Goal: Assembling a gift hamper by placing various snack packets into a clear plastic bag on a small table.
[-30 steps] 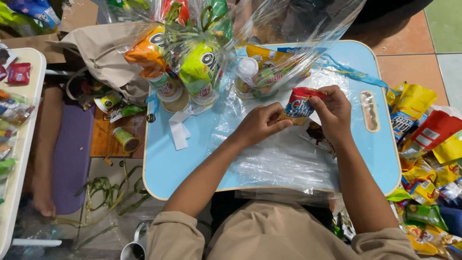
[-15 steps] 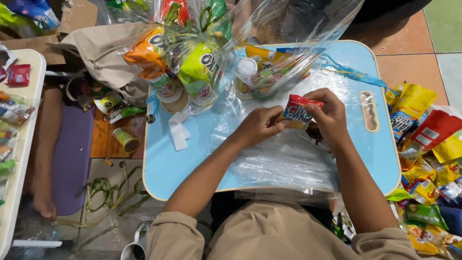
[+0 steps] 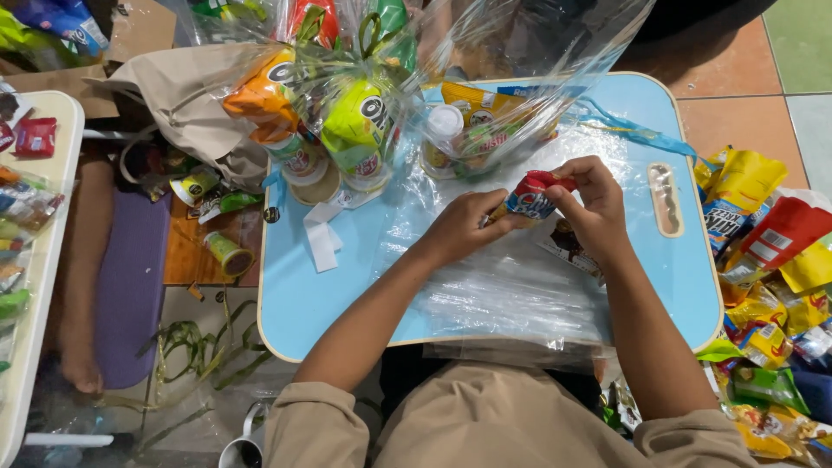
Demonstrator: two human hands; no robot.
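A red-and-blue snack packet [image 3: 530, 198] is being pinched between the left hand [image 3: 459, 227] and the right hand [image 3: 591, 208], both closed on it, above the clear cellophane sheet [image 3: 511, 295] on the light-blue table [image 3: 295, 295]. Beyond the packet, two wrapped snack bundles [image 3: 347, 121] are lying finished; right of the table, loose snack packets [image 3: 771, 251] are waiting unwrapped.
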